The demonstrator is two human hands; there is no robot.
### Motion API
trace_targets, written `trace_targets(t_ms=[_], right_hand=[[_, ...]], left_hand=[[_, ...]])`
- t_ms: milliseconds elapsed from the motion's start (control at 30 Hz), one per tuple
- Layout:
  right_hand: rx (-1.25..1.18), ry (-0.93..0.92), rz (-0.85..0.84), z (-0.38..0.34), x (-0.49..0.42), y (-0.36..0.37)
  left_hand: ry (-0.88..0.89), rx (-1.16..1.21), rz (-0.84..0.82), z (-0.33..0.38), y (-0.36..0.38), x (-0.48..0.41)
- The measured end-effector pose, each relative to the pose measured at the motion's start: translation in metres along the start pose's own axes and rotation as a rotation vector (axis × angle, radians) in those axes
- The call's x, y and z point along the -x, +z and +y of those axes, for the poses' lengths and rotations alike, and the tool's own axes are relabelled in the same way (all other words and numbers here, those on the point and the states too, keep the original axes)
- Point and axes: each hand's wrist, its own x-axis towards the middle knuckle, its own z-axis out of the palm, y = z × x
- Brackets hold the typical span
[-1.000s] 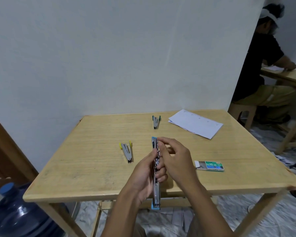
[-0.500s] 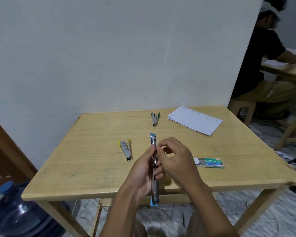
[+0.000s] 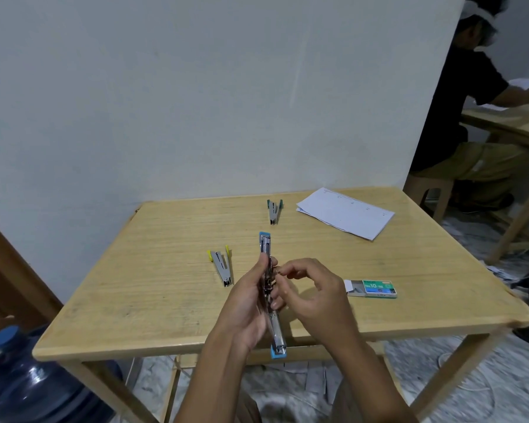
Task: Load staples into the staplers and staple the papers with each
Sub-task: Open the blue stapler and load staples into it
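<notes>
Evidently for loading, the left hand grips the blue stapler splayed open, the right hand pinching a probable staple strip beside it.

The left hand hides the middle of the blue stapler.

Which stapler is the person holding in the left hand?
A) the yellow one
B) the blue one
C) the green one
B: the left hand grips the blue stapler, opened out flat, while the yellow stapler and the green stapler lie on the table.
</notes>
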Motion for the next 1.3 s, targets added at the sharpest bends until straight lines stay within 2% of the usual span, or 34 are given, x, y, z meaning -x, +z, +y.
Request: trace_targets(t_ms=[67,400,633,900,1133,1300], right_hand=[[-0.006,0.04,-0.041,0.0,-0.001,-0.001],[0.144,-0.139,-0.082,0.005,-0.006,-0.003],[0.102,-0.003,-0.069,0.005,-0.007,-0.002],[0.216,-0.079,-0.073,0.002,-0.001,0.0],[0.206,0.025,-0.046,0.003,0.006,0.002],[0.2,0.067,-0.07,0.002,0.006,0.006]], left_hand=[[0.005,-0.008,0.015,0.001,0.001,0.0],[-0.014,0.071,0.07,0.001,0.004,0.0],[-0.012,0.07,0.034,0.004,0.006,-0.003],[0.001,0.045,0.112,0.0,0.009,-0.003],[-0.011,-0.061,0.068,0.001,-0.001,-0.008],[0.009,-0.062,0.115,0.002,0.001,-0.008]])
